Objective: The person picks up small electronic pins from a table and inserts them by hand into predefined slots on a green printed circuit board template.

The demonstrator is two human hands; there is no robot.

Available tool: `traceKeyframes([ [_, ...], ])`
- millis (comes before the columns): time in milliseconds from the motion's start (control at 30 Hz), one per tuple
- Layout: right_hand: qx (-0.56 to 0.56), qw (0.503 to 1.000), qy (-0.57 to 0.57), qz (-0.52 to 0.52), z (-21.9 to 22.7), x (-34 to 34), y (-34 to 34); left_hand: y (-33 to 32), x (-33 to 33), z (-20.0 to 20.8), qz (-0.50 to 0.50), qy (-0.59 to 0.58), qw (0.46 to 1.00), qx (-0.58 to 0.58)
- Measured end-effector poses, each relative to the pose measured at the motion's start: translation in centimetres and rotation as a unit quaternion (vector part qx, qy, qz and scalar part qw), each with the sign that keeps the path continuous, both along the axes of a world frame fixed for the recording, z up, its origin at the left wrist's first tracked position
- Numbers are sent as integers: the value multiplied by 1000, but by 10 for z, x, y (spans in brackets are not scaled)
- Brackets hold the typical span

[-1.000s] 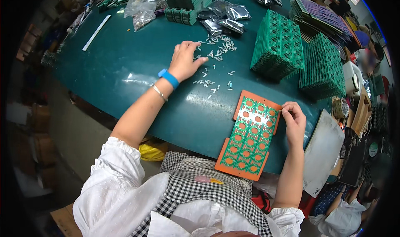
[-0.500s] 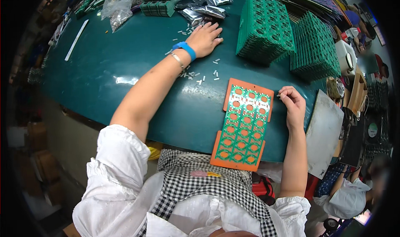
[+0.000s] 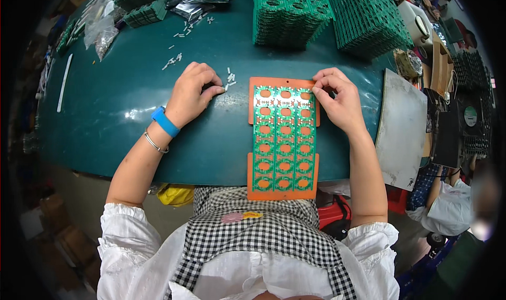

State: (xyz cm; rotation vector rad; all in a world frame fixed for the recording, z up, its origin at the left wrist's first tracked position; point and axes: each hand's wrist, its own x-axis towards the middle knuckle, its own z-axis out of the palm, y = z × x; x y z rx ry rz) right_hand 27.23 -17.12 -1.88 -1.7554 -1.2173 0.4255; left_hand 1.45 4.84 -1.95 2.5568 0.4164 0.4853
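Note:
A green circuit board panel with rows of oval openings lies on an orange carrier plate in front of me. My right hand is at the plate's far right corner, thumb and forefinger closed over the board's edge; whatever is between them is too small to make out. To the left of the plate, my left hand is bent down to the table with its fingertips pinched together beside a few small white pieces. Whether it grips one is hidden.
More white pieces lie scattered farther off, near silver bags. Tall stacks of green boards stand at the back. A grey sheet is on the right, a white strip on the left. A person sits at far right.
My left hand has come back toward me from the scattered pieces, its spread fingers now drawn together. My right hand has moved left onto the plate's corner. The whole view has shifted.

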Motion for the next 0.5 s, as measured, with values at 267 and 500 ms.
traceKeyframes([
  [267, 14, 1000, 17, -4, -9, 0, 0, -4, 15, 0, 52, -118, 987, 91],
  [500, -14, 1000, 2, 10, -6, 1, -2, -2, 12, 3, 149, -93, 982, -63],
])
